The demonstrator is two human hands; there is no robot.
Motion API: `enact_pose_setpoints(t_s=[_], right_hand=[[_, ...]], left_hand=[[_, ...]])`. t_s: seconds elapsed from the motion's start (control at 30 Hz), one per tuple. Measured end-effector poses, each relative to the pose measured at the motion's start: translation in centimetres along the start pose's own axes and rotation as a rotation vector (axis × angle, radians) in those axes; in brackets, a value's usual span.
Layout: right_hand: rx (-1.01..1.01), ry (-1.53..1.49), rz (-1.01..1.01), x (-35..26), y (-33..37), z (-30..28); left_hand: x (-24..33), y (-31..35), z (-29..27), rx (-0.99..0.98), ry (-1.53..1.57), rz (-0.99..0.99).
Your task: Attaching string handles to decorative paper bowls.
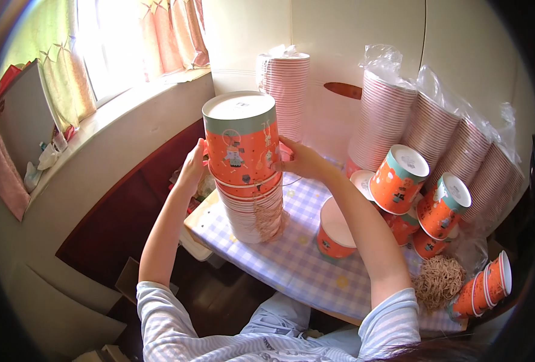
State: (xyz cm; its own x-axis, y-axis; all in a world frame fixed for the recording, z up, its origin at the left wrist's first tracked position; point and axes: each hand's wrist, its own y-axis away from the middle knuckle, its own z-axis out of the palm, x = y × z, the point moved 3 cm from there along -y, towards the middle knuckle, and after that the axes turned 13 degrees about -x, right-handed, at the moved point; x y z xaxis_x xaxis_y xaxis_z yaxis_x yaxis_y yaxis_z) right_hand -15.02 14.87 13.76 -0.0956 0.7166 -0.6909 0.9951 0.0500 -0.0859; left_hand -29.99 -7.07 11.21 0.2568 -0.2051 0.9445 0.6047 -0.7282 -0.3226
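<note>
A tall stack of nested paper buckets (pixel 252 211) stands upside down on the left part of the table, with tan strings (pixel 270 220) hanging down its right side. On top sits an orange paper bucket (pixel 242 151) with a green band and a white base facing up. My left hand (pixel 193 164) grips its left side and my right hand (pixel 303 160) its right side, near the lower rim. The fingers of both hands are partly hidden by the bucket. An upright orange bucket (pixel 335 232) stands beside my right forearm.
Stacks of pink-rimmed buckets (pixel 382 120) in clear plastic line the wall at right, with another stack (pixel 288 90) behind. Inverted orange buckets (pixel 400 181), a bundle of tan string (pixel 439 280) and a tilted bucket stack (pixel 484 286) occupy the right of the checked tablecloth (pixel 321 283).
</note>
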Motion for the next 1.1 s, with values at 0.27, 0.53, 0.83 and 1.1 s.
enact_pose_setpoints(t_s=[0.27,0.53,0.83,1.1], right_hand=[[-0.031,0.025,0.108,0.6,0.6,1.4],[0.051,0.015,0.117,0.5,1.1,1.9],[0.064,0.075,0.135,-0.2,1.2,1.9],[0.100,0.092,0.148,2.1,1.3,2.9]], left_hand=[[-3.7,0.8,1.5,-0.194,-0.127,0.260],[-4.2,0.5,1.4,-0.191,-0.053,0.210],[-4.6,0.8,1.7,-0.171,-0.021,0.249],[-6.1,0.4,2.5,-0.106,0.007,0.370]])
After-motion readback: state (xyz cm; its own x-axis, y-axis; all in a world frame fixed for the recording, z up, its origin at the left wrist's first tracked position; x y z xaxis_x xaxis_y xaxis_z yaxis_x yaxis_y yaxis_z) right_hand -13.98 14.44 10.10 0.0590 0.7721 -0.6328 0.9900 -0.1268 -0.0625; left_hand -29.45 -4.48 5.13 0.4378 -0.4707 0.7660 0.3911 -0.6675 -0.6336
